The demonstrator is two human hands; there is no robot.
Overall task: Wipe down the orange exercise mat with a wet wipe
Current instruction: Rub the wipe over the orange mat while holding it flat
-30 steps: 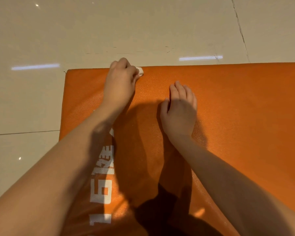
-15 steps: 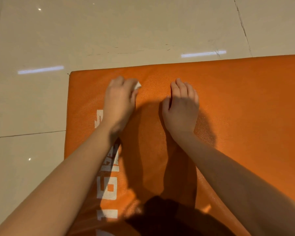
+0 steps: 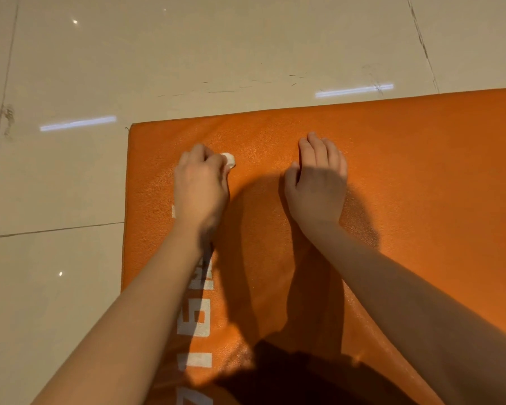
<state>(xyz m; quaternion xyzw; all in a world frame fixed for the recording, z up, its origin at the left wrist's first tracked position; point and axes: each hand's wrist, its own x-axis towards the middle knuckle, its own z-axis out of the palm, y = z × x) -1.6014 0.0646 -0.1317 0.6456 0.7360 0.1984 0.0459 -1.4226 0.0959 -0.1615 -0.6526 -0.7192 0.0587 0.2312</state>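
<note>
Nearest me: orange exercise mat [image 3: 421,200], pebbled leather-like skin, with blocky white lettering [image 3: 195,320] running along its left side. My shadow [image 3: 289,375] covers the near part.

Mid-field: right hand [image 3: 316,188] lies palm down on the mat, fingers straight and close together. It holds nothing; I judge it is bracing. Left hand [image 3: 200,185] has its fingers curled over the wet wipe [image 3: 228,160]. The wipe is bunched into a small white wad, only its tip showing past my knuckles, pressed to the mat near the far-left corner.

Progress, judged: wiping under way. No clear wet trail is visible, so I cannot tell how much is covered. The mat runs out of frame to the right, so much is probably left.

Far: straight seamed mat edge, then glossy beige floor tiles [image 3: 216,54] with scuffs.
</note>
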